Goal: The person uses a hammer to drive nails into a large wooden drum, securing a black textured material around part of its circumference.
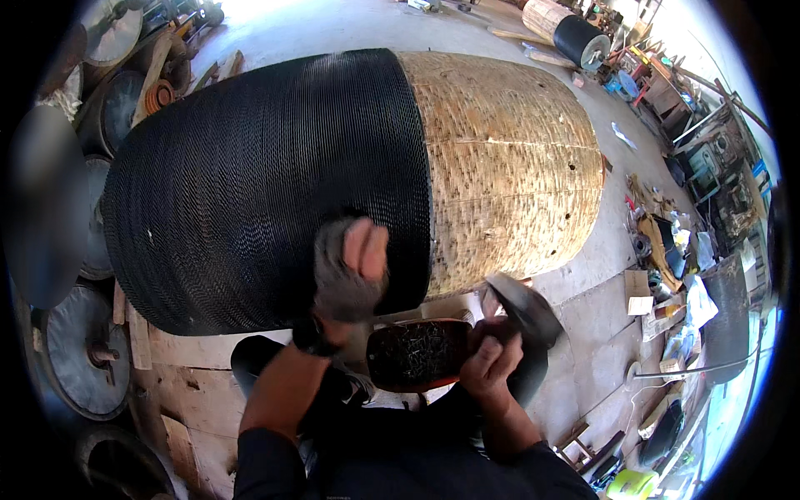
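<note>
1. The left hand [350, 271], in a grey fingerless glove, presses against the black strip winding [267, 183] near its edge; its fingers look curled, but what they pinch cannot be told.
2. The right hand [493, 360] is closed around a hammer [523, 307].
3. A red tray of nails [417, 354] lies between the hands.
4. The big drum [508, 158] lies on its side on the floor, bare wood to the right; it looks heavy and rigid, and the winding looks stiff and ridged, best held at the edge.

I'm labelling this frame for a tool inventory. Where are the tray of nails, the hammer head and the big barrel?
tray of nails [417, 354], head view, on the nail pile inside it.
hammer head [523, 307], head view, on its grey metal top.
big barrel [250, 183], head view, on its black-wrapped half.
</note>
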`<state>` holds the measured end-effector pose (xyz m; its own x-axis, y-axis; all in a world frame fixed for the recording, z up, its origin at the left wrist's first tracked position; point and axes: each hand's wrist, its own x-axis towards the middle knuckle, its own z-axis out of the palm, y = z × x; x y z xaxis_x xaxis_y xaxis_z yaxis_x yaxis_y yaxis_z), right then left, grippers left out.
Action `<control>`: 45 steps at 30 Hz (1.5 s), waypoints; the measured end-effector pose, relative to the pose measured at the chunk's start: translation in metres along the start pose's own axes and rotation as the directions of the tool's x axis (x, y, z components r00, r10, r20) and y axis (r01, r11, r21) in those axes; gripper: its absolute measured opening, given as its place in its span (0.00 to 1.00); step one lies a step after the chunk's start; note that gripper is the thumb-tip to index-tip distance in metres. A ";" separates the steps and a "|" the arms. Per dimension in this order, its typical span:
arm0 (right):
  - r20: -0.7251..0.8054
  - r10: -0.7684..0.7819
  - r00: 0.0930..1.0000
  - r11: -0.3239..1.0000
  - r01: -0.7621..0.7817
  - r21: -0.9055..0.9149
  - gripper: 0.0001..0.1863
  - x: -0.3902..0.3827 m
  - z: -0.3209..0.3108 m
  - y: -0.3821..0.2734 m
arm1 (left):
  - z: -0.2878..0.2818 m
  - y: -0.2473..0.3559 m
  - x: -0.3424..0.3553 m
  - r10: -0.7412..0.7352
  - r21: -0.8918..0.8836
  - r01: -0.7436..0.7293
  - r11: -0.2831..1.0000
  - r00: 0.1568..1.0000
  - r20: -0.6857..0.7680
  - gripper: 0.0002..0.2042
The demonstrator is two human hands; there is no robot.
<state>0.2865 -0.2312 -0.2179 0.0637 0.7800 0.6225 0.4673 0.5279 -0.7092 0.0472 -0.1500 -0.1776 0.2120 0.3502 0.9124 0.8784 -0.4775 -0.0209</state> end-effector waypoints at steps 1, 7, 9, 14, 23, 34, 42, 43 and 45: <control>-0.048 -0.109 0.993 0.994 0.109 -0.002 0.14 -0.005 0.000 0.012 | 0.001 -0.011 0.010 -0.027 0.035 0.026 0.999 1.000 0.011 0.18; 0.196 0.338 0.921 0.936 -0.306 -0.174 0.11 0.017 0.006 -0.004 | 0.009 -0.031 0.025 -0.010 0.098 0.009 0.995 1.000 0.005 0.19; 0.055 0.125 0.991 0.992 -0.125 -0.005 0.13 0.008 -0.002 -0.017 | 0.004 -0.029 0.029 0.011 0.109 -0.016 0.994 0.999 0.049 0.19; 0.239 0.255 0.937 0.884 -0.126 -0.450 0.14 0.012 0.015 0.017 | 0.005 -0.030 0.034 -0.004 0.097 0.000 0.995 0.999 0.042 0.20; 0.003 0.036 0.999 0.997 -0.036 -0.061 0.10 0.011 0.001 0.010 | 0.003 -0.026 0.035 -0.017 0.120 0.008 0.993 0.997 0.070 0.20; 0.229 0.398 0.888 0.827 -0.239 -0.509 0.10 0.024 0.005 -0.016 | 0.003 -0.026 0.038 -0.040 0.160 0.032 0.987 0.998 0.050 0.18; 0.166 0.076 0.983 0.922 -0.006 -0.388 0.08 0.012 0.006 0.012 | 0.009 -0.025 0.043 -0.036 0.171 0.029 0.985 0.999 0.036 0.17; 0.215 0.205 0.955 0.882 -0.086 -0.464 0.08 0.020 0.013 0.013 | 0.006 -0.026 0.044 -0.040 0.171 0.030 0.985 0.998 0.057 0.17; 0.220 0.138 0.966 0.931 -0.051 -0.361 0.09 0.019 0.001 0.007 | 0.009 -0.025 0.043 -0.042 0.191 0.030 0.981 0.997 0.060 0.18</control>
<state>0.2903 -0.2121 -0.2112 -0.0681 0.9002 0.4302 0.7499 0.3306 -0.5731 0.0384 -0.1163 -0.1418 0.2001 0.4173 0.8865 0.9499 -0.3045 -0.0711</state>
